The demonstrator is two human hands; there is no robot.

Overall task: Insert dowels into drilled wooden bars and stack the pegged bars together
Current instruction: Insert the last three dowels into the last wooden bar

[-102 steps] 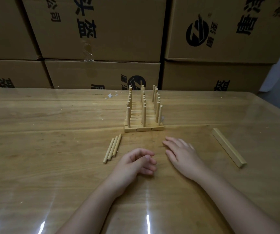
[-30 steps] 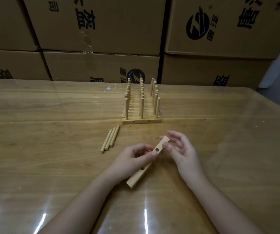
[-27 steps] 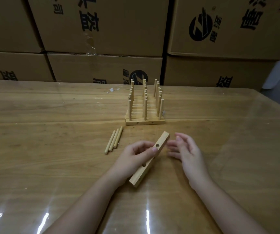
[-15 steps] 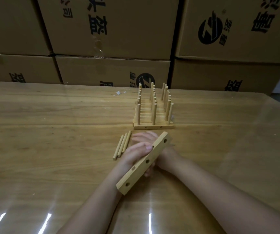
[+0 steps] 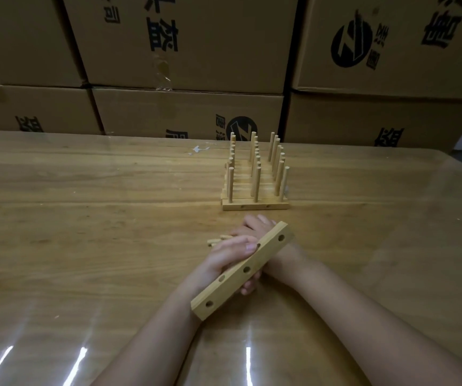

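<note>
My left hand (image 5: 224, 259) grips a drilled wooden bar (image 5: 268, 250) near its middle and holds it tilted above the table, its row of holes facing me. My right hand (image 5: 254, 225) reaches across behind the bar to the loose dowels (image 5: 215, 240), its fingers curled over them. Only the dowels' left ends show past my left hand. The pegged bars (image 5: 254, 204) sit stacked side by side just beyond my hands, several upright dowels standing in them.
The wooden table (image 5: 85, 218) has a glossy cover with light glare near me. Cardboard boxes (image 5: 185, 112) are stacked along its far edge. A small white scrap (image 5: 197, 149) lies left of the pegged bars.
My right hand crossed left behind the bar and closed over the loose dowels, which no longer lie diagonally on the table. My left hand raised the bar slightly.
</note>
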